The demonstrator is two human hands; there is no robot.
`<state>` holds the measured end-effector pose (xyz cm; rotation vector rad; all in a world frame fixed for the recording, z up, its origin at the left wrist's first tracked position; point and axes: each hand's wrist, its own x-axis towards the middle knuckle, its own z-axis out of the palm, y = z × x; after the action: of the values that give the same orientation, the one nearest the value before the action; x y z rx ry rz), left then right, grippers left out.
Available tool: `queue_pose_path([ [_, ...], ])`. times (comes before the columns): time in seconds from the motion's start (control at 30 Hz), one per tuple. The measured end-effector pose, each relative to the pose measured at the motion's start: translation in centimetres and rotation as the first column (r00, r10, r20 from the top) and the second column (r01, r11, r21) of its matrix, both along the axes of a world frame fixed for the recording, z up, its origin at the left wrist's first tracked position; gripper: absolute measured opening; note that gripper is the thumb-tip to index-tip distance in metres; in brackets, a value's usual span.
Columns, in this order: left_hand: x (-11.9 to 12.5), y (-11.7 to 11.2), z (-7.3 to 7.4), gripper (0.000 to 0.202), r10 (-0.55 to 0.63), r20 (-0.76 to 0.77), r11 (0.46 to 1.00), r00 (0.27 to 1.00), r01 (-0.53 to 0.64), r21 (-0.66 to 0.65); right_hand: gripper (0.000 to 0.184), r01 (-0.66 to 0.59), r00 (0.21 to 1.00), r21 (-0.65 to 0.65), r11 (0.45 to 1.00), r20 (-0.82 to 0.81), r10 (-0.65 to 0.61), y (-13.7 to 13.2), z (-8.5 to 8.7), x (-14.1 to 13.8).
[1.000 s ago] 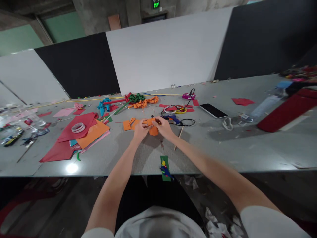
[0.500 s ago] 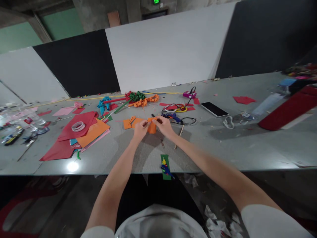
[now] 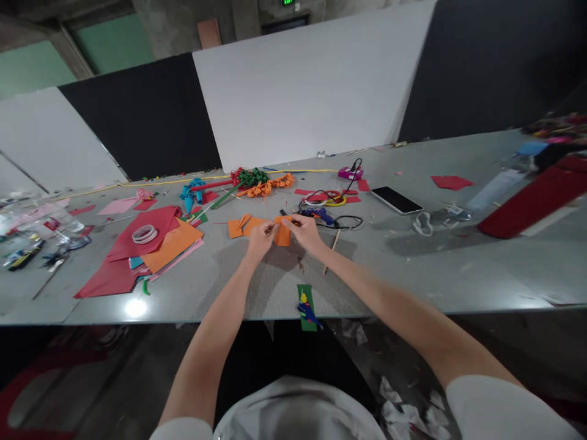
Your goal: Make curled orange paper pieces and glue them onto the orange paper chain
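Observation:
Between my two hands is a small piece of orange paper (image 3: 283,236), held just above the grey table (image 3: 215,269). My left hand (image 3: 263,237) pinches its left upper edge, fingers closed. On the other side, the fingertips of my right hand (image 3: 303,231) are closed on the upper right part. Left of my left hand lie cut orange paper pieces (image 3: 235,228). Just behind my right hand rests a blue glue gun (image 3: 323,216) with a black cord. A thin wooden stick (image 3: 332,251) lies under my right forearm.
Red sheets (image 3: 123,256) with a tape roll (image 3: 145,234) lie left. Paper flowers (image 3: 250,178) lie behind the hands. A phone (image 3: 397,200), a clear bottle (image 3: 498,183) and a red cylinder (image 3: 532,198) are right. A green strip (image 3: 306,299) overhangs the front edge.
The orange paper between my hands has turned slightly and now looks flatter, its front face more squarely visible. Both hands stay in nearly the same place.

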<state>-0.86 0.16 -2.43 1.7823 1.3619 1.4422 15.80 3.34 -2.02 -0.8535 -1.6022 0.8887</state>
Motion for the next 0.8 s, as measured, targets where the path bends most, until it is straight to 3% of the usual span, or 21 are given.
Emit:
queue_pose_path([
  [0.8, 0.1, -0.45, 0.45, 0.041, -0.002, -0.006, 1.0, 1.0, 0.002, -0.002, 0.051, -0.01, 1.0, 0.016, 1.0, -0.009, 0.01, -0.26, 0.26, 0.02],
])
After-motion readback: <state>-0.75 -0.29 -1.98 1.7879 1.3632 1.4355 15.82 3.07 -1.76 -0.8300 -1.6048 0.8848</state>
